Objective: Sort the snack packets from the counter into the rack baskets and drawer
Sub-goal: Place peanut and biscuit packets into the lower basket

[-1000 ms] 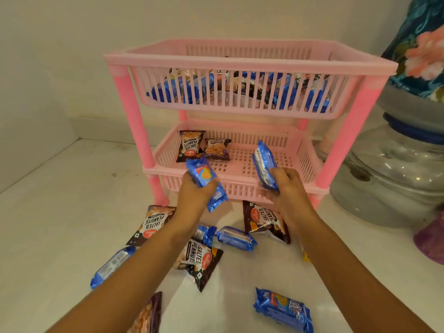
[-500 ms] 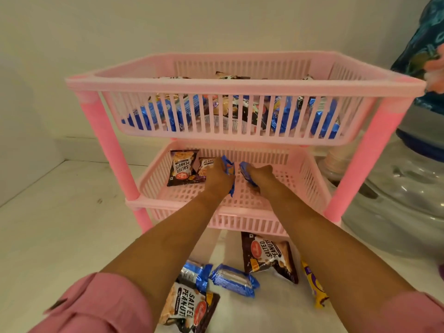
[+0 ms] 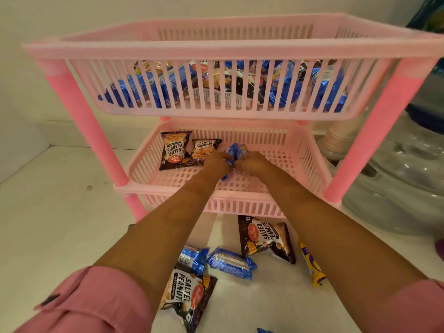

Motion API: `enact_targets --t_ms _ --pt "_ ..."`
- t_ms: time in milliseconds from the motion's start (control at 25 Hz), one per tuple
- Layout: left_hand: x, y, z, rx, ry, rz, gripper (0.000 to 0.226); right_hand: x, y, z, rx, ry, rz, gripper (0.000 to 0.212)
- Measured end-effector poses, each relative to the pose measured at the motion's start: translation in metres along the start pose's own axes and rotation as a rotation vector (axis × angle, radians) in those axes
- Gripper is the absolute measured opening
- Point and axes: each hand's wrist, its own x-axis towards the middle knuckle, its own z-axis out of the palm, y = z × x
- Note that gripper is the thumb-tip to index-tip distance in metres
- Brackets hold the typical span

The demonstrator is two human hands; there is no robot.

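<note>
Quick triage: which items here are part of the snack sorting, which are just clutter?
Job:
- pink slatted plastic rack, upper basket, lower basket
- blue foil packets held by left hand and right hand
- brown salted-peanut packets, blue biscuit packets, yellow bar on white counter

Clutter:
- clear plastic water jar

Clear water jug (image 3: 403,179) right of rack; purple object (image 3: 440,248) at right edge.
</note>
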Motion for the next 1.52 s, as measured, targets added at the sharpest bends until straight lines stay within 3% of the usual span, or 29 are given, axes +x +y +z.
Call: enact_targets --t_ms 160,240,360,520,600,680,760,880,960,1080,1160,1320,1520 --pt "-0.006 -0.001 0.0 -0.058 0.235 0.047 0.024 -0.003 -0.002 0.001 -0.086 -0.01 -0.068 0.004" --pt "-0.01 0.002 0.001 -0.024 0.18 0.073 0.02 0.0 -0.005 0.0 -0.133 0.024 -0.03 0.009" --pt "-0.012 0.007 0.0 0.131 0.112 0.085 0.033 0.005 -0.001 0.0 -0.124 0.157 -0.042 0.036" --pt "-0.023 0.014 -0.004 0.209 0.124 0.115 0.025 -0.008 -0.005 0.002 0.146 0.157 -0.247 0.02" --pt "-0.038 0.019 -0.011 0.007 0.326 0.2 0.029 -0.034 -0.011 -0.002 0.298 0.186 -0.425 0.023" --pt "-0.072 0.016 -0.01 -0.185 0.627 0.417 0.024 -0.074 -0.005 -0.005 0.403 0.238 -0.623 0.017" --pt "-0.121 -0.007 0.013 -0.296 0.745 0.596 0.019 -0.122 0.017 -0.001 0.282 0.193 -0.719 0.007" --pt "-0.209 -0.061 0.06 -0.305 0.636 0.574 0.02 -0.178 0.065 0.02 -0.24 -0.008 -0.643 0.012" --pt "-0.241 -0.098 0.079 -0.19 0.52 0.466 0.024 -0.19 0.091 0.039 -0.471 -0.019 -0.542 0.023" --pt "-0.256 -0.134 0.085 0.154 0.218 0.178 0.056 -0.181 0.111 0.047 -0.523 0.107 -0.424 0.042" --pt "-0.258 -0.15 0.086 0.335 0.102 0.121 0.074 -0.168 0.12 0.05 -0.629 0.116 -0.37 0.054" --pt "-0.27 -0.144 0.091 0.355 0.024 0.054 0.089 -0.165 0.131 0.064 -0.737 0.057 -0.285 0.062" --pt "-0.27 -0.143 0.083 0.37 -0.16 0.092 0.113 -0.17 0.122 0.042 -0.539 -0.009 -0.323 0.047"
